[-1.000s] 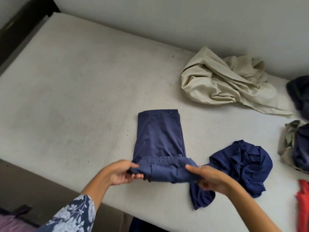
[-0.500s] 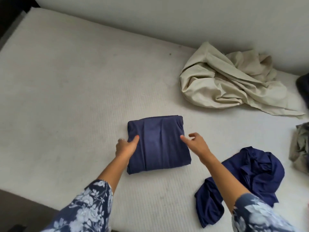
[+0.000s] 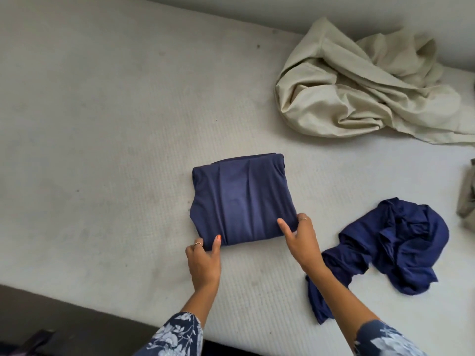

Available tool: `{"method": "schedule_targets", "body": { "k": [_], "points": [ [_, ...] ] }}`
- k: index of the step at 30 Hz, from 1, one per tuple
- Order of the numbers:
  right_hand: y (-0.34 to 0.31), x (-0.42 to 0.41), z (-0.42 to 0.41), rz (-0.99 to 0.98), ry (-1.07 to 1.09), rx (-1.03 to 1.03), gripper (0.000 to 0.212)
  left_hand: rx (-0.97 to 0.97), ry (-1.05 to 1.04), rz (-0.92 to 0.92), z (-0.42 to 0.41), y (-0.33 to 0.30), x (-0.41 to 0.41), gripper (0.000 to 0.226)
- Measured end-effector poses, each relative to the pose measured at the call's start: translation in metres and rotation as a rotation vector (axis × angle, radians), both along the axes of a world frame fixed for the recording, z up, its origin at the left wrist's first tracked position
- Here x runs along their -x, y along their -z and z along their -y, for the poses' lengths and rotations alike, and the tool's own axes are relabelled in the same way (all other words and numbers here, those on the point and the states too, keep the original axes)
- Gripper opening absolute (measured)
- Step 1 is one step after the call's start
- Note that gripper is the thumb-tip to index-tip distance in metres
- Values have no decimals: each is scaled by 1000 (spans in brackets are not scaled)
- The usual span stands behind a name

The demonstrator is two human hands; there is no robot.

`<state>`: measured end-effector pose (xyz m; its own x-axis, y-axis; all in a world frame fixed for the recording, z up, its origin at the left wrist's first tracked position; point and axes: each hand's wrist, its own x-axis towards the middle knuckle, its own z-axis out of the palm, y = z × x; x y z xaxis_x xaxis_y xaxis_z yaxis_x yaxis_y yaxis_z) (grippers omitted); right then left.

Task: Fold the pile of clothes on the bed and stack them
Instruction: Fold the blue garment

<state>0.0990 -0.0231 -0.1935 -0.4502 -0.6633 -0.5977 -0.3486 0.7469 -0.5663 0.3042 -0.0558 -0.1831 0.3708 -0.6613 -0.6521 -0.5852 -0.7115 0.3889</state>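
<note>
A navy garment (image 3: 241, 199) lies folded into a compact square on the white mattress (image 3: 102, 129). My left hand (image 3: 204, 263) grips its near left corner, thumb on top and fingers underneath. My right hand (image 3: 300, 237) holds the near right corner in the same way, thumb pressed on the cloth. A crumpled navy cloth (image 3: 393, 247) lies unfolded just right of my right forearm. A crumpled beige garment (image 3: 359, 88) sits at the back right by the wall.
An olive-grey piece of clothing (image 3: 468, 199) shows at the right edge, cut off by the frame. The mattress's near edge runs diagonally at lower left, with a dark floor area (image 3: 51, 322) beyond it. A pale wall (image 3: 334, 11) borders the far side.
The near end of the navy garment was folded over away from me, making a square. My hands then slid from its sides back to its near corners.
</note>
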Motion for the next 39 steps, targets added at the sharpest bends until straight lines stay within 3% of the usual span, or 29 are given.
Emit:
{"method": "schedule_targets", "body": {
  "k": [5,9,11,13,17,19,22,25,30,34,36,39],
  "points": [
    [1,8,-10,-82,-105,76,16,100,69,-128,9,7,-10,35],
    [-13,29,-2,-176,-164,179,14,299,86,-184,19,-3,-31,11],
    [-18,37,-5,-207,-198,189,19,348,185,-138,17,-3,-43,13],
    [-17,37,-10,-187,-242,107,22,287,275,-95,12,4,-51,18],
    [-7,32,-5,-166,-264,-18,25,-10,367,-69,24,9,-46,39],
    [-10,31,12,-165,-228,1,38,3,350,-50,40,6,-42,49],
    [-17,30,49,-191,-170,56,49,146,266,10,77,5,-32,44],
    [-21,30,91,-268,-149,104,47,226,232,13,118,5,-14,40],
    [-17,25,133,-330,-249,43,47,113,322,-1,161,12,11,45],
    [-12,31,140,-341,-268,101,34,227,373,52,163,14,13,41],
    [-8,38,137,-347,-195,108,33,177,310,67,166,19,11,38],
    [-1,44,131,-270,-111,111,37,-18,308,12,169,28,11,56]
  ]
}}
